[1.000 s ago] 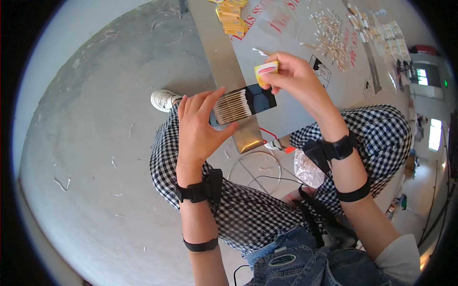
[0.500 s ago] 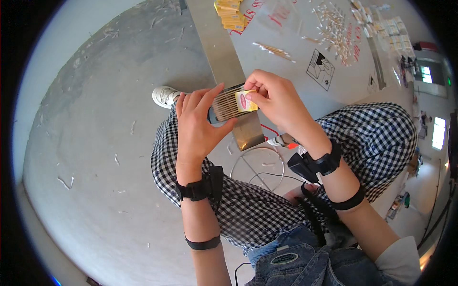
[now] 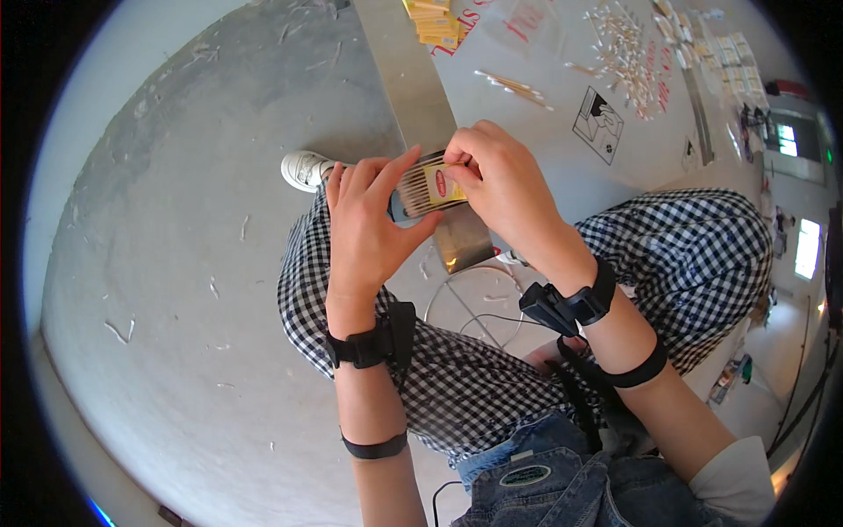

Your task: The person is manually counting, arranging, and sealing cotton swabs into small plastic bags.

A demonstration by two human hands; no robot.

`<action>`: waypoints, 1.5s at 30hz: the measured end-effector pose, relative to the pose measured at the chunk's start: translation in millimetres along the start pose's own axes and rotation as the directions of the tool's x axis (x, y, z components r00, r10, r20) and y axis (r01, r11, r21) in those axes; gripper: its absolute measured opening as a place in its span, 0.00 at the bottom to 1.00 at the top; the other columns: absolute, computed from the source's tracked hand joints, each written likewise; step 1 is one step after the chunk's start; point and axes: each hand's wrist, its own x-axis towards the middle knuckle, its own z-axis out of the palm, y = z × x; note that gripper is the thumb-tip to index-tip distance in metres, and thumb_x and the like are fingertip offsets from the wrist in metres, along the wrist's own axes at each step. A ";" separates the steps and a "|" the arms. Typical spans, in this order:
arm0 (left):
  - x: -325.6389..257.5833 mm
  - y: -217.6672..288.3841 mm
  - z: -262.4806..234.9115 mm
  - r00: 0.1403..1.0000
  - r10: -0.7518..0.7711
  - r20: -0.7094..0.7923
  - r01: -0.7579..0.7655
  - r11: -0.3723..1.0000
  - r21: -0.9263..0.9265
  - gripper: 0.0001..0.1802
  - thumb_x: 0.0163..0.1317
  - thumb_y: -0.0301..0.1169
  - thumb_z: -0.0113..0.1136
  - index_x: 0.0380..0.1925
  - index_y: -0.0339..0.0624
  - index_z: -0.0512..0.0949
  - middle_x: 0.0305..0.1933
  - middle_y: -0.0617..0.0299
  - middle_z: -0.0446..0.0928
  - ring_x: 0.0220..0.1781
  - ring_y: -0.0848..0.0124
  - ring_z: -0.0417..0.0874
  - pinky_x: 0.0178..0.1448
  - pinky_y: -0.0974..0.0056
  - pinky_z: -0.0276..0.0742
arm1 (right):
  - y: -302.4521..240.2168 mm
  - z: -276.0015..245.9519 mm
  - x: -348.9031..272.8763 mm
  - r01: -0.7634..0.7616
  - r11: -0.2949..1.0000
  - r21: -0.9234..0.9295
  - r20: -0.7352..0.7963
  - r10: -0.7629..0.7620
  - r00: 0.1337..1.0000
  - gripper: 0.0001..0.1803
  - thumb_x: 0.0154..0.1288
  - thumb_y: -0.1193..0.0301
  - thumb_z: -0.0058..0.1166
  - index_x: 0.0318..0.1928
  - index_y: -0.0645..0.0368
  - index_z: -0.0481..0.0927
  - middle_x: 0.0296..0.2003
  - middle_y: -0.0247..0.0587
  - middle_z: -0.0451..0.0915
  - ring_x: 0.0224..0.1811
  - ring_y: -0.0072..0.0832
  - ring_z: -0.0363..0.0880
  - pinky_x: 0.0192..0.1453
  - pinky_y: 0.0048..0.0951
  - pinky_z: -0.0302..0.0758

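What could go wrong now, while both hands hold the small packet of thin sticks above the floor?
1. The packet of thin sticks is held only by the fingertips of the left hand and right hand; if the grip slips, it may fall to the concrete floor.
2. The sticks appear exposed at the packet's left end, so tilting may spill them.
3. The yellow label may end up crooked under the pressing fingers.

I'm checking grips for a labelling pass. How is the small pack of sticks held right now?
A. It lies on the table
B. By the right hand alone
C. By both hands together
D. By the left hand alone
C: the left hand cradles the pack of sticks while the right hand pinches its yellow end.
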 end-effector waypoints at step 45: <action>99.2 69.9 63.0 0.960 0.274 0.063 -0.269 0.833 0.483 0.18 0.54 0.22 0.63 0.47 0.42 0.83 0.43 0.60 0.79 0.47 0.60 0.80 0.53 0.55 0.76 | 160.6 -220.1 21.8 0.195 0.916 -0.350 0.038 -0.194 0.980 0.25 0.58 0.81 0.59 0.58 0.55 0.75 0.55 0.41 0.75 0.54 0.42 0.79 0.52 0.37 0.80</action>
